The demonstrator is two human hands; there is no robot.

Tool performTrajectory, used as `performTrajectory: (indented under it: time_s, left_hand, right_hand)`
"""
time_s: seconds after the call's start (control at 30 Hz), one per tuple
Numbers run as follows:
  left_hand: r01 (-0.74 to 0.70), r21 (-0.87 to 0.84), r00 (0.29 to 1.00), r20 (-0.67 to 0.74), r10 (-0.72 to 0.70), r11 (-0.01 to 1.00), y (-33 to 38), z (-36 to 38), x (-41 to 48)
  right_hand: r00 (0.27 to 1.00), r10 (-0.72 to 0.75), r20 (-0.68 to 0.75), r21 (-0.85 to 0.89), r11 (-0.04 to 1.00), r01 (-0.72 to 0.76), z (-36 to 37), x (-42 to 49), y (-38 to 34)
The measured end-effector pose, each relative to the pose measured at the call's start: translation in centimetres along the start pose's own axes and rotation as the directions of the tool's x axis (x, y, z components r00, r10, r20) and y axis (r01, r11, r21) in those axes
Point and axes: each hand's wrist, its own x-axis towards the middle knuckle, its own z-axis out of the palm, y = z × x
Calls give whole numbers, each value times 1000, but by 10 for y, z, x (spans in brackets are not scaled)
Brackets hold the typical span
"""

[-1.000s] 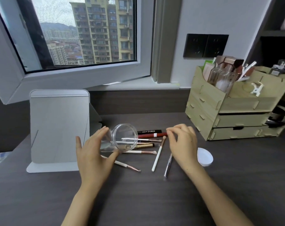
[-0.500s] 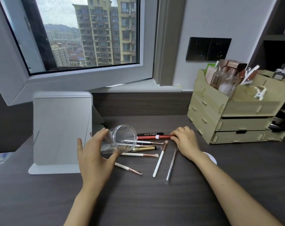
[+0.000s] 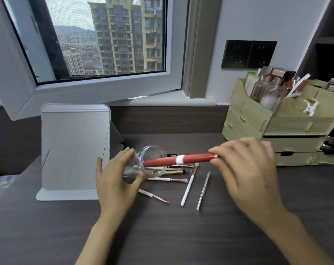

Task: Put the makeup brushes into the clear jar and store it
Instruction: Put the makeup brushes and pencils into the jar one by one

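Observation:
My left hand (image 3: 114,184) grips the clear jar (image 3: 149,163), tilted on its side with its mouth facing right. My right hand (image 3: 246,169) pinches the right end of a red brush (image 3: 173,160) with a white band. The brush is held level above the desk, and its left end reaches the jar's mouth. Several brushes lie on the dark desk below: a gold one (image 3: 173,172), a white-handled one (image 3: 188,185), a silver one (image 3: 202,192), another white one (image 3: 152,196) and a black tube (image 3: 177,155) behind.
A standing mirror (image 3: 74,148) is at the left, close behind my left hand. A wooden drawer organizer (image 3: 273,129) holding bottles stands at the right. An open window frame (image 3: 85,88) juts over the desk's back edge.
My right hand has picked the red brush up off the desk and carried its left end to the jar's mouth. My left hand still holds the tilted jar.

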Motion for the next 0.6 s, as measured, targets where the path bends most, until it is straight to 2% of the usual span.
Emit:
performTrajectory:
  time_s: [0.07,0.13,0.3,0.4,0.53,0.6]
  left_hand:
    - [-33,-6,999,16,33,999,2,0,0]
    - [-52,-21,998,18,52,998,3,1,-1]
    - [-78,-86,997,-4,78,993,4,1,-4]
    - [-71,-122,997,-25,68,990,10,1,-6]
    - [-20,-178,1000,-5,20,984,9,3,-7]
    - [0,-188,1000,7,2,982,11,1,-8]
  right_hand:
    - [994,-109,-6,-106,989,107,12,2,-18]
    - [986,-164,9,-114,980,164,28,1,-32]
    - [997,-52,59,128,991,44,53,2,-57]
    - [993,-8,119,183,983,-14,59,2,-65]
    - [975,-86,203,143,988,57,58,0,-66]
    - [973,-120,199,176,981,85,53,0,-64]
